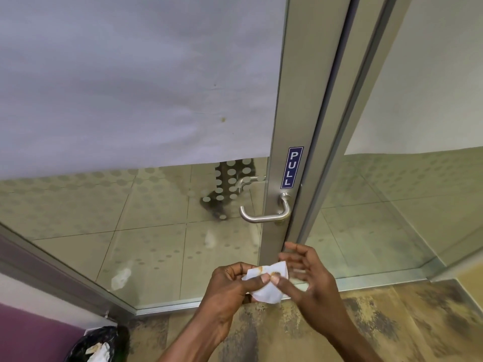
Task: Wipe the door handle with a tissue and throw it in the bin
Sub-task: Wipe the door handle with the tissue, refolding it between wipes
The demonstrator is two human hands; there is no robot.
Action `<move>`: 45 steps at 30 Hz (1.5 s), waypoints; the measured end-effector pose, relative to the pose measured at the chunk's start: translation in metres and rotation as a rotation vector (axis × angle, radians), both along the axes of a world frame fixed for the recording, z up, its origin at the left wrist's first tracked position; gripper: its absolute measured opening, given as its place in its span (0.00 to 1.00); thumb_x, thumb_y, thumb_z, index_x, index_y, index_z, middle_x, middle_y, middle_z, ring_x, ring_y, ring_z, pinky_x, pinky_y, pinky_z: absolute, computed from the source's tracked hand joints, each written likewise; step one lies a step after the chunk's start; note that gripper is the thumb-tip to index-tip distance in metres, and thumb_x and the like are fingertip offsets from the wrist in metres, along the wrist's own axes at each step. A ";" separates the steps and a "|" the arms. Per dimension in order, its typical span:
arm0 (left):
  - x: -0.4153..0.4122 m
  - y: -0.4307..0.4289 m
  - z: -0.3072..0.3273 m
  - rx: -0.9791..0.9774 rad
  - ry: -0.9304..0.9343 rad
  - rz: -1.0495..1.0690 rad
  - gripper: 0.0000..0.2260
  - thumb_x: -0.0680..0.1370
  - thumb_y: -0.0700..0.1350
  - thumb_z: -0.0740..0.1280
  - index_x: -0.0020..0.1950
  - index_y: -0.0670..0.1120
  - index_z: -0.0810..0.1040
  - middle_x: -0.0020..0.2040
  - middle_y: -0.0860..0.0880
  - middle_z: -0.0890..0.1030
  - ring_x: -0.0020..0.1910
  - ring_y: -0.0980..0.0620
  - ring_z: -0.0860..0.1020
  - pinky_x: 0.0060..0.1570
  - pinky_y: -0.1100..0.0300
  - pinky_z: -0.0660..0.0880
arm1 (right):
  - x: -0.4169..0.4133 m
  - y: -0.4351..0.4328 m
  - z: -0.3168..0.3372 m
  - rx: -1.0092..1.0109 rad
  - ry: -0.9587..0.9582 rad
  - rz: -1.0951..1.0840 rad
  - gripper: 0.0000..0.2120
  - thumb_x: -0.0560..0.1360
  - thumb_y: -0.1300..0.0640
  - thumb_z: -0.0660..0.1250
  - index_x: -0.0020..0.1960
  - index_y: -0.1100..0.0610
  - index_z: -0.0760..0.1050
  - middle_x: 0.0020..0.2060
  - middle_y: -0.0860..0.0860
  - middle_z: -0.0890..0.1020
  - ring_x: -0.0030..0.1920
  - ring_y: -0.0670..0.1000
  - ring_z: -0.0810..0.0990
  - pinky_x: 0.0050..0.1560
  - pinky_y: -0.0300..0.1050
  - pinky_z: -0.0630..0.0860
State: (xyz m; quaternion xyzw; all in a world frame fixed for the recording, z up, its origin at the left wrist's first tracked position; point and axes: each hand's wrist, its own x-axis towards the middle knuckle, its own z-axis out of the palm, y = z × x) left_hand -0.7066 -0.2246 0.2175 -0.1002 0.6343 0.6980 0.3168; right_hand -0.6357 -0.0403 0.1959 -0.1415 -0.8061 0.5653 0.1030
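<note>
Stained white tissue (pixel 266 283), held below the steel lever door handle (pixel 266 212): the left hand (pixel 230 286) pinches it by thumb and fingers; the right hand (pixel 305 275) touches its edge, fingers spread. Likely light, limp and easily torn, so best gripped bunched. Black-lined bin (pixel 99 344) stands lower left.

- The door handle (pixel 266 214) sat on the door frame (pixel 285 113), just below the PULL sign (pixel 292 167).
- Both hands met below the handle, the left hand (pixel 230 286) left of the right hand (pixel 308 278).
- The tissue (pixel 266 283) lay between them, touching both.
- The bin (pixel 98 344) stood on the floor (pixel 392 322), far left of the hands.
</note>
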 end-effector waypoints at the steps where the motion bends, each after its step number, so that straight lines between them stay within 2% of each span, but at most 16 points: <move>1: 0.000 0.001 -0.001 -0.005 0.005 0.011 0.06 0.74 0.36 0.83 0.46 0.37 0.89 0.46 0.39 0.91 0.42 0.43 0.87 0.46 0.51 0.85 | 0.002 -0.002 -0.003 0.219 0.043 -0.001 0.34 0.72 0.45 0.81 0.74 0.48 0.72 0.67 0.42 0.82 0.64 0.43 0.82 0.62 0.42 0.81; 3: -0.002 0.004 -0.002 -0.030 0.025 0.029 0.05 0.73 0.36 0.84 0.44 0.39 0.89 0.45 0.38 0.91 0.40 0.45 0.87 0.40 0.54 0.85 | 0.004 -0.003 -0.006 0.387 0.145 0.030 0.36 0.72 0.45 0.80 0.76 0.48 0.71 0.70 0.42 0.76 0.68 0.42 0.78 0.65 0.41 0.79; 8: -0.005 0.014 -0.002 -0.100 0.085 0.103 0.06 0.72 0.34 0.84 0.43 0.39 0.89 0.47 0.33 0.90 0.41 0.43 0.87 0.45 0.51 0.85 | 0.006 -0.015 -0.013 0.439 0.232 0.157 0.36 0.75 0.44 0.78 0.78 0.50 0.70 0.76 0.41 0.73 0.76 0.44 0.74 0.70 0.41 0.77; 12: -0.003 0.022 0.004 -0.133 0.072 0.103 0.03 0.76 0.36 0.82 0.42 0.41 0.91 0.42 0.38 0.92 0.36 0.46 0.88 0.37 0.56 0.83 | 0.008 -0.026 -0.021 0.458 0.223 0.166 0.34 0.79 0.44 0.73 0.81 0.52 0.68 0.80 0.42 0.71 0.79 0.43 0.71 0.73 0.40 0.75; 17: 0.000 0.030 0.015 -0.125 0.049 0.026 0.07 0.81 0.44 0.76 0.46 0.44 0.93 0.43 0.42 0.92 0.35 0.49 0.87 0.37 0.59 0.84 | 0.005 -0.027 -0.028 0.380 0.176 0.067 0.29 0.81 0.48 0.70 0.81 0.51 0.70 0.73 0.43 0.79 0.71 0.41 0.78 0.67 0.35 0.77; 20: 0.000 0.033 0.023 -0.105 0.074 -0.051 0.15 0.84 0.54 0.72 0.48 0.47 0.93 0.46 0.46 0.93 0.43 0.53 0.91 0.44 0.67 0.84 | -0.006 -0.017 -0.033 0.360 0.158 -0.047 0.22 0.81 0.59 0.70 0.74 0.53 0.78 0.66 0.47 0.86 0.63 0.46 0.86 0.61 0.44 0.84; 23: -0.004 0.038 0.028 -0.110 0.114 -0.101 0.22 0.83 0.65 0.69 0.52 0.49 0.93 0.50 0.50 0.94 0.53 0.55 0.92 0.57 0.59 0.83 | -0.022 -0.006 -0.029 0.018 0.074 -0.131 0.20 0.82 0.68 0.68 0.63 0.46 0.85 0.51 0.43 0.91 0.50 0.46 0.90 0.51 0.48 0.87; 25: -0.006 0.041 0.030 -0.156 0.168 -0.093 0.24 0.81 0.70 0.69 0.52 0.51 0.92 0.49 0.53 0.93 0.53 0.57 0.91 0.65 0.54 0.80 | -0.035 0.002 -0.022 -0.292 0.034 -0.182 0.18 0.83 0.67 0.66 0.57 0.46 0.86 0.48 0.45 0.92 0.50 0.48 0.91 0.51 0.44 0.86; 29: -0.023 0.043 0.036 -0.283 0.377 -0.051 0.25 0.81 0.72 0.66 0.46 0.52 0.89 0.45 0.55 0.93 0.48 0.58 0.90 0.58 0.53 0.80 | -0.063 0.023 -0.015 -0.626 0.027 -0.282 0.10 0.84 0.63 0.67 0.61 0.58 0.86 0.51 0.54 0.92 0.52 0.57 0.91 0.54 0.54 0.86; 33: -0.049 0.040 0.047 -0.477 0.764 0.014 0.21 0.81 0.70 0.68 0.43 0.54 0.86 0.44 0.58 0.90 0.41 0.62 0.86 0.46 0.57 0.80 | -0.086 0.042 -0.003 -0.727 0.104 -0.316 0.10 0.84 0.63 0.68 0.59 0.52 0.84 0.52 0.51 0.92 0.53 0.54 0.91 0.54 0.51 0.87; 35: -0.060 0.037 0.055 -0.641 1.090 0.047 0.18 0.82 0.67 0.68 0.49 0.54 0.85 0.47 0.58 0.89 0.37 0.63 0.81 0.44 0.57 0.76 | -0.097 0.049 -0.003 -0.600 0.155 -0.376 0.09 0.83 0.62 0.70 0.57 0.50 0.84 0.52 0.49 0.91 0.54 0.53 0.90 0.56 0.51 0.85; 36: -0.066 0.036 0.058 -0.705 1.274 0.054 0.17 0.82 0.64 0.69 0.53 0.51 0.86 0.51 0.56 0.89 0.42 0.61 0.82 0.49 0.54 0.78 | -0.101 0.052 -0.003 -0.493 0.181 -0.400 0.07 0.83 0.60 0.71 0.56 0.49 0.84 0.51 0.47 0.91 0.54 0.51 0.90 0.55 0.50 0.85; 38: -0.081 0.035 0.060 -0.785 1.609 0.041 0.15 0.83 0.55 0.74 0.58 0.43 0.87 0.61 0.46 0.89 0.60 0.46 0.87 0.59 0.47 0.80 | -0.108 0.055 -0.003 -0.256 0.237 -0.412 0.06 0.82 0.57 0.73 0.52 0.46 0.85 0.47 0.40 0.90 0.49 0.43 0.89 0.48 0.39 0.83; 39: -0.089 0.036 0.062 -0.817 1.713 0.032 0.16 0.83 0.52 0.75 0.60 0.40 0.87 0.67 0.42 0.87 0.69 0.41 0.85 0.64 0.45 0.80 | -0.110 0.056 -0.001 -0.139 0.257 -0.414 0.07 0.81 0.57 0.73 0.51 0.44 0.85 0.46 0.38 0.89 0.48 0.42 0.88 0.45 0.35 0.81; 42: -0.108 0.039 0.066 -0.888 1.847 0.000 0.23 0.84 0.50 0.74 0.72 0.36 0.82 0.83 0.35 0.75 0.85 0.35 0.71 0.80 0.42 0.73 | -0.119 0.064 -0.005 0.315 0.340 -0.416 0.09 0.79 0.60 0.75 0.57 0.52 0.87 0.50 0.48 0.87 0.50 0.49 0.84 0.47 0.41 0.81; 45: -0.125 0.042 0.069 -0.944 1.903 -0.020 0.30 0.84 0.39 0.72 0.84 0.35 0.70 0.88 0.32 0.64 0.89 0.31 0.60 0.86 0.36 0.65 | -0.125 0.074 -0.011 0.738 0.414 -0.294 0.12 0.78 0.62 0.76 0.61 0.56 0.87 0.53 0.56 0.83 0.52 0.52 0.80 0.45 0.40 0.78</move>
